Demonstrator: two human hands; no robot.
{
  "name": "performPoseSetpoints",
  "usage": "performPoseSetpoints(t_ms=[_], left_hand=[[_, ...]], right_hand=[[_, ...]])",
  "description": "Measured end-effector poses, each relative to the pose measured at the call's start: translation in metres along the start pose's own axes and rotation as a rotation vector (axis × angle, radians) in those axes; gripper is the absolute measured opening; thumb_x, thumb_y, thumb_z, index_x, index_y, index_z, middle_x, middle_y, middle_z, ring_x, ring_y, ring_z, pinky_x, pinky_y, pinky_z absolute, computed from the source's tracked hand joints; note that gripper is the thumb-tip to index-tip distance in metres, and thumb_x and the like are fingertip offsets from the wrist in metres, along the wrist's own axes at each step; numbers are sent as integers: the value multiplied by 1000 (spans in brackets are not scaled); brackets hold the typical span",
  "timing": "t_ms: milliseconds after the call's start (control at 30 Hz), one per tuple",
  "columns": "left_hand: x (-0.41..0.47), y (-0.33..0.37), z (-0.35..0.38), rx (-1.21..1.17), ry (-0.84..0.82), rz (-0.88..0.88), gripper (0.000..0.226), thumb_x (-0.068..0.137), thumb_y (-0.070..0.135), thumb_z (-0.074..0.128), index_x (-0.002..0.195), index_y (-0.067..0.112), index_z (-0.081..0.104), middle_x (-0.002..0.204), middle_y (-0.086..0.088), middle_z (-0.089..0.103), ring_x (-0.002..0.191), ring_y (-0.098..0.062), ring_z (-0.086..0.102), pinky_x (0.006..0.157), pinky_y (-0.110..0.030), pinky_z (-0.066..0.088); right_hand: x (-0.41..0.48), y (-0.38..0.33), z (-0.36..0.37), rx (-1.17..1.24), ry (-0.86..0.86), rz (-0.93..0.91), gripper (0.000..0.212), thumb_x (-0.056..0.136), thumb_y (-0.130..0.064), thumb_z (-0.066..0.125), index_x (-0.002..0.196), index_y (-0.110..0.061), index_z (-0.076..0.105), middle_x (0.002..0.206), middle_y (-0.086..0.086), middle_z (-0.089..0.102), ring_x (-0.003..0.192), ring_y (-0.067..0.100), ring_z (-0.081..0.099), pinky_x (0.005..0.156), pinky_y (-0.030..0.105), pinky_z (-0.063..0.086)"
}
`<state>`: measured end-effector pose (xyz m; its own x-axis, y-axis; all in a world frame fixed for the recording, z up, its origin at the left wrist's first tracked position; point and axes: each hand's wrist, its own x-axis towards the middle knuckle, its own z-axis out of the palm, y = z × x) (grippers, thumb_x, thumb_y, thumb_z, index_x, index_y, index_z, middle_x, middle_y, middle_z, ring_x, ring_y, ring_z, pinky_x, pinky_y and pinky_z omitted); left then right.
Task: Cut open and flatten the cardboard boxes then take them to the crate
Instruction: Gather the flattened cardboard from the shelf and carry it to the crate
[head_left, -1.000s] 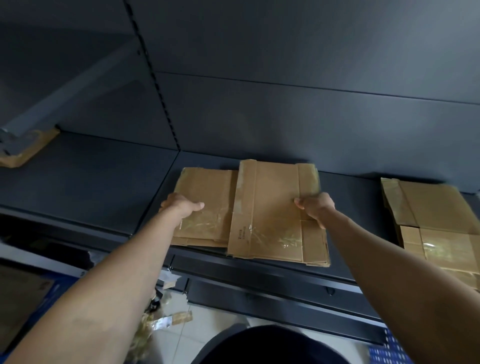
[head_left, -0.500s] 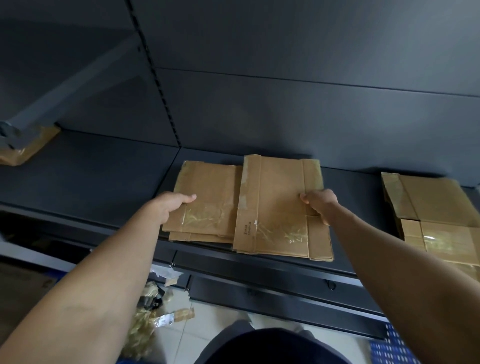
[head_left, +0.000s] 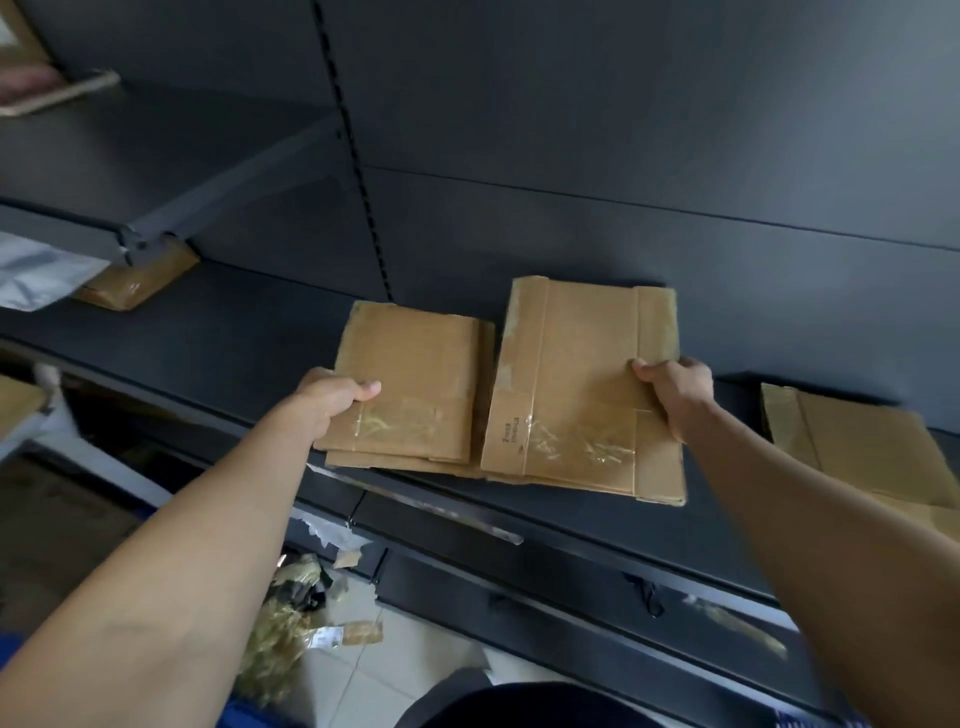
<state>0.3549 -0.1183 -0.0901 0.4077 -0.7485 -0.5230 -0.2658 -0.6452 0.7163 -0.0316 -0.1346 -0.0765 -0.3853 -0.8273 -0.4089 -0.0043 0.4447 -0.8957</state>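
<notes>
Left hand (head_left: 332, 397): fingers curled round the left edge of the smaller cardboard stack (head_left: 415, 379), thumb on top.
Right hand (head_left: 675, 389): fingers gripping the larger cardboard stack (head_left: 582, 384) by its right edge.
Stacks: side by side at the shelf (head_left: 208, 332) front.

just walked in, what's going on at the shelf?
A person is gathering flattened cardboard from a dark shelf. The left hand grips the left edge of the smaller cardboard stack, and the right hand grips the right edge of the taller flattened box beside it. More flattened cardboard lies further right. Tape scraps litter the floor. No crate is in view.
</notes>
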Motion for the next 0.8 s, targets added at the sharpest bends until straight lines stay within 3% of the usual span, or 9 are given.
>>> performPoseSetpoints(t_ms=[100, 233, 400, 500, 567, 700, 800], left_hand=[[-35, -8, 1, -63, 107, -10, 68, 72, 32, 82, 126, 3, 52, 126, -13, 58, 113, -33, 56, 101, -46, 43], [-87, -18, 15, -140, 181, 4, 72, 75, 32, 80, 133, 4, 48, 133, -11, 54, 120, -30, 51, 102, -40, 40], [-164, -38, 7, -262, 294, -8, 75, 73, 36, 81, 134, 7, 48, 132, -9, 56, 119, -29, 52, 103, -45, 40], [-214, -49, -13, -331, 388, -22, 61, 78, 33, 78, 126, 5, 51, 121, -6, 59, 108, -27, 56, 95, -40, 44], [-245, -54, -32, -352, 463, -12, 49, 82, 28, 74, 121, 6, 53, 112, -5, 60, 100, -25, 56, 87, -37, 44], [-309, -70, -77, -418, 569, 38, 33, 84, 23, 73, 109, 7, 59, 100, -4, 63, 80, -20, 59, 73, -33, 46], [-356, -92, -119, -464, 670, 47, 35, 84, 25, 73, 110, 7, 60, 100, -5, 64, 80, -20, 60, 68, -31, 46]], right_hand=[[-4, -12, -23, 11, -63, -54, 44, 82, -17, 74, 121, -7, 55, 107, 9, 63, 87, 24, 62, 78, 36, 51], [-24, -24, -37, 3, -212, -118, 30, 83, -15, 74, 106, -14, 55, 91, 1, 64, 76, 16, 61, 74, 36, 51], [-54, -34, -28, -46, -392, -161, 29, 83, -17, 74, 105, -17, 55, 89, -2, 62, 90, 21, 61, 84, 40, 52], [-81, -38, -13, -73, -495, -164, 39, 82, -19, 74, 116, -12, 57, 102, 3, 65, 97, 24, 60, 91, 44, 51], [-103, -43, 1, -81, -566, -182, 46, 81, -19, 75, 123, -12, 58, 109, 7, 65, 94, 24, 61, 88, 43, 52], [-159, -58, 37, -69, -733, -254, 36, 81, -17, 75, 114, -11, 63, 105, 8, 68, 91, 25, 64, 80, 38, 53], [-216, -70, 68, -69, -854, -316, 33, 81, -17, 75, 112, -11, 64, 102, 6, 69, 92, 25, 65, 81, 39, 53]])
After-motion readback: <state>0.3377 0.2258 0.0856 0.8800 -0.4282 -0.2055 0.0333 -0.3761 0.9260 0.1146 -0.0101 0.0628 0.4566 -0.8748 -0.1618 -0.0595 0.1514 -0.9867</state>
